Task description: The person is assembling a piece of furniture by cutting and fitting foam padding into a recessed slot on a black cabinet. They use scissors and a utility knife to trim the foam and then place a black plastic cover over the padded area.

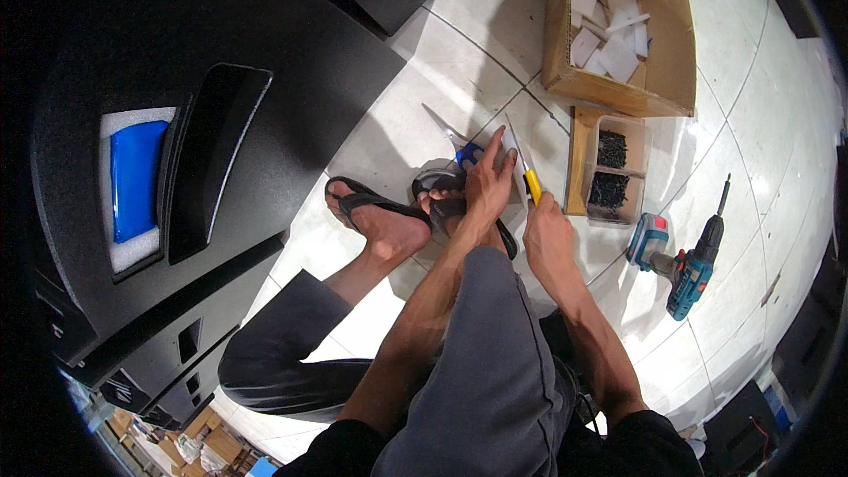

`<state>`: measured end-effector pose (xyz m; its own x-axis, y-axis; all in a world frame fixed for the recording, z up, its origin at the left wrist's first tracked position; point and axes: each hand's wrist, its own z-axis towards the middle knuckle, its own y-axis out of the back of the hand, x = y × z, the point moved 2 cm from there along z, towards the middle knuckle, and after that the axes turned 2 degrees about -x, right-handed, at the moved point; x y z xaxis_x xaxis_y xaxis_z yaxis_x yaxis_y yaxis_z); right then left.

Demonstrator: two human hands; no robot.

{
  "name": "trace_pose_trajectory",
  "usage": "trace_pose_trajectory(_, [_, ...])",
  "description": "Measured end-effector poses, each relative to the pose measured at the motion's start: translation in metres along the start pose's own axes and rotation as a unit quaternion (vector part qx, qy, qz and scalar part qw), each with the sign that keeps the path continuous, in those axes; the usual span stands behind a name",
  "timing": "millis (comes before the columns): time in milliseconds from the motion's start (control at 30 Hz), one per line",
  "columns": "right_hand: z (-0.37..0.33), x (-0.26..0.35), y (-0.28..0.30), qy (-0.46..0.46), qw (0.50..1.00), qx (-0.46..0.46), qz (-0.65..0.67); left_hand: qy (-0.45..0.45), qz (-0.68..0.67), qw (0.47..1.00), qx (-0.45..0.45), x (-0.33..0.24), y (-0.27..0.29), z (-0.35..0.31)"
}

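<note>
My right hand [548, 228] is closed around a yellow utility knife [532, 184], its long blade pointing away from me. Beside the blade, my left hand [490, 181] lies with fingers stretched out on a thin white piece [518, 166] against the floor; most of that piece is hidden under the hand. Blue-handled scissors [467, 155] lie just left of my left fingers, with their blades pointing away to the far left. A dark roll of tape [438, 179] sits next to my sandalled foot, partly covered by it.
A cardboard box [565, 53] of white foam pieces stands at far right. Nearer are a wooden strip [579, 159], a clear two-compartment tray [643, 159] of black screws and a cordless drill [693, 267]. Large black cabinets [291, 141] fill the left, one with a blue pad [139, 181].
</note>
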<state>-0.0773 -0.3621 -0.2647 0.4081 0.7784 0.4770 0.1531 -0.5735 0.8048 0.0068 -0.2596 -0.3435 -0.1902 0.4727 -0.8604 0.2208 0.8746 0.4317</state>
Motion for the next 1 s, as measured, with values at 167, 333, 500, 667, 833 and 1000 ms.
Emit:
trace_pose_trajectory(167, [-0.01,0.0,0.011,0.003,1.0,0.019,-0.001,0.048,0.016,0.998,0.023,-0.008,0.002,-0.002])
trace_pose_trajectory(333, [-0.002,-0.002,0.008,0.027,1.0,0.005,-0.015,0.049,0.023,0.998,0.01,-0.002,-0.004,-0.003])
trace_pose_trajectory(500, [-0.01,-0.005,0.016,0.018,0.999,0.023,-0.021,0.075,0.052,0.995,0.034,-0.008,-0.002,-0.003])
trace_pose_trajectory(667, [-0.012,-0.01,0.015,0.035,0.999,0.021,-0.007,0.067,0.05,0.996,0.032,-0.01,-0.001,-0.003])
trace_pose_trajectory(833, [-0.014,-0.014,0.017,0.045,0.998,0.037,-0.017,0.055,0.044,0.997,0.025,-0.008,-0.003,-0.004])
trace_pose_trajectory(1000, [-0.023,-0.017,0.018,0.029,0.998,0.055,-0.017,0.083,0.058,0.994,0.039,-0.009,-0.001,-0.004])
